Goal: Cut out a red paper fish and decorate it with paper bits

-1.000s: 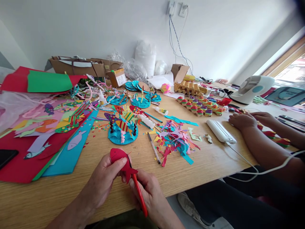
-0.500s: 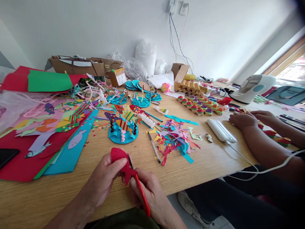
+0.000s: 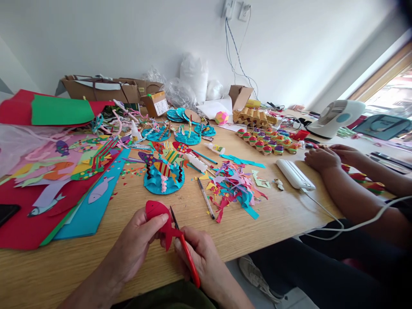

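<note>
Pinched between the thumb and fingers of my left hand [image 3: 141,234] is a red paper fish [image 3: 156,210], its head toward the upper left and its tail hanging down to the right. My right hand [image 3: 201,251] grips red-handled scissors [image 3: 189,257], whose dark blades point up and lie beside the fish's tail. Beyond my hands stands a blue crinkled base [image 3: 154,186] carrying patterned paper fish. A pen [image 3: 206,198] and a heap of coloured paper scraps [image 3: 238,184] lie to the right.
On the left, red and blue paper sheets [image 3: 80,219] hold cut-out fish. A co-worker's hands [image 3: 323,159] rest at the right near a white power bank [image 3: 295,174] with a trailing cable. Painted egg cartons [image 3: 265,139] and a white fan [image 3: 336,118] stand farther back.
The scissor blades have shifted slightly from the fish's body, leaving a gap beside it. My view has turned a little to the right. Both hands keep their holds.
</note>
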A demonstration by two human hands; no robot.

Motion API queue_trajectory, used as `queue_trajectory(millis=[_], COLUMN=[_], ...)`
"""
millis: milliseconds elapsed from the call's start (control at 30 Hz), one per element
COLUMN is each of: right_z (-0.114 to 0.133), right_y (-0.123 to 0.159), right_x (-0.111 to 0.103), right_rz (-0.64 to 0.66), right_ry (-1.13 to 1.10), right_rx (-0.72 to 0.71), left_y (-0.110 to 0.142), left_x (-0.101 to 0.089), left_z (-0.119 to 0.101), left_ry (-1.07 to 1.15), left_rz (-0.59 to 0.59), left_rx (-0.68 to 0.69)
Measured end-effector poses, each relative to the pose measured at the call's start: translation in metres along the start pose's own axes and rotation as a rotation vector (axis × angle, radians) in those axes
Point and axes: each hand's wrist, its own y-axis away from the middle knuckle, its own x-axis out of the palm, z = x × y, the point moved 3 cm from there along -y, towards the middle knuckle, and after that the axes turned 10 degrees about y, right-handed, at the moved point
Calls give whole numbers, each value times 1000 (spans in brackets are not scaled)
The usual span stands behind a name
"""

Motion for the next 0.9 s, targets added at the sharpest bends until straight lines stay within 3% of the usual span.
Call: queue_trajectory(millis=[100, 233, 400, 633, 900], right_z=[0, -7, -26, -41, -44], right_y=[5, 21, 38, 31, 22], right_x=[-26, -77, -122, -142, -153], right_rz=[-76, -91, -58, -53, -87], right_ry=[293, 820, 1061, 1225, 1248], right_rx=[58, 279, 414, 497, 571], left_y=[-2, -5, -7, -11, -17], left_x=[-10, -31, -54, -52, -48], left_z=[-1, -5, -7, -13, -14], left_ry=[-31, -117, -203, -245, -166], left_rz=[-31, -47, -47, 13, 101], left_rx=[34, 72, 52, 37, 0])
